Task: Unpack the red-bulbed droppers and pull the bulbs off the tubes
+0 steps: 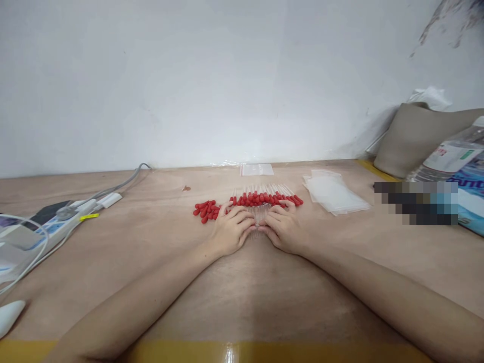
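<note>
Head view. Both hands sit low over the wood-grain counter (242,282), forearms coming in from either side. Between them: a close-set bundle of thin, transparent tubes (260,216), near the middle of the counter, lying roughly lengthwise from the wearer toward the wall.

Left hand (232,227): fingers curled, tips at the bundle's left side, thumb near its closer end. Right hand (285,227): a near mirror of this on the right side. Thumb and fingers of each hand stand a little apart; cannot tell whether they are clamped on the tubes or only resting against them. Judgement: contact from two sides would stop slim, round pieces rolling and keep them aligned.

Just beyond the fingers: a row of transparent droppers with red bulbs (260,198), bulbs toward the wearer, stems toward the wall. The shared direction probably makes them easy to reach and count. Left of the row, a loose heap of red rubber-looking bulbs (206,209) lies in mixed directions, near the left hand, apparently within reach.

Right of the row: overlapping flat, translucent plastic bags (336,191), apart from the droppers, likely to leave working room. One small transparent bag (257,170) lies near the wall.
</note>
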Demonstrator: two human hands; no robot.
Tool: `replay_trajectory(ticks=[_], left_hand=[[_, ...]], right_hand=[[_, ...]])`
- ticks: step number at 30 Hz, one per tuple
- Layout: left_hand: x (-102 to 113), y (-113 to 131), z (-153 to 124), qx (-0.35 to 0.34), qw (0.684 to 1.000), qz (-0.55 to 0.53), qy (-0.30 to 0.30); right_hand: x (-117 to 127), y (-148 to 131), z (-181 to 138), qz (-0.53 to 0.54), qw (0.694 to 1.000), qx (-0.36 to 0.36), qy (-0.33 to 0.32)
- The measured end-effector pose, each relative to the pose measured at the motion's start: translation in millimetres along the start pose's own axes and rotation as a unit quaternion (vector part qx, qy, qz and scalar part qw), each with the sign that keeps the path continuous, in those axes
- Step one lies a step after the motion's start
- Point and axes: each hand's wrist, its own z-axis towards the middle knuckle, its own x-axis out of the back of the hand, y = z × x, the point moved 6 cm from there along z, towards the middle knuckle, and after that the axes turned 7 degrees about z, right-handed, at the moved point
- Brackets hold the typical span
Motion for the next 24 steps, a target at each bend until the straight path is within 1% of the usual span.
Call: replay_trajectory(ticks=[3, 6, 11, 18, 24], left_hand=[[4.5, 3.1, -1.0, -0.016, 1.0, 0.017, -0.02], [6.3, 6.3, -1.3, -0.029, 0.998, 0.026, -0.04], [7.3, 10.5, -4.3, -0.052, 0.996, 0.029, -0.059], [7.5, 10.5, -7.9, -0.059, 0.996, 0.027, -0.063], [7.7, 10.2, -11.1, -0.064, 0.995, 0.002, -0.075]], right_hand=[[3.3, -4.6, -0.3, 0.008, 1.0, 0.017, -0.009], [5.0, -7.4, -1.8, 0.017, 0.999, 0.019, -0.025], [1.2, -8.6, -6.5, 0.063, 0.996, 0.018, -0.064], [0.6, -10.0, -9.2, 0.076, 0.994, 0.033, -0.067], [1.6, -11.1, -10.7, 0.07, 0.996, 0.043, -0.043]])
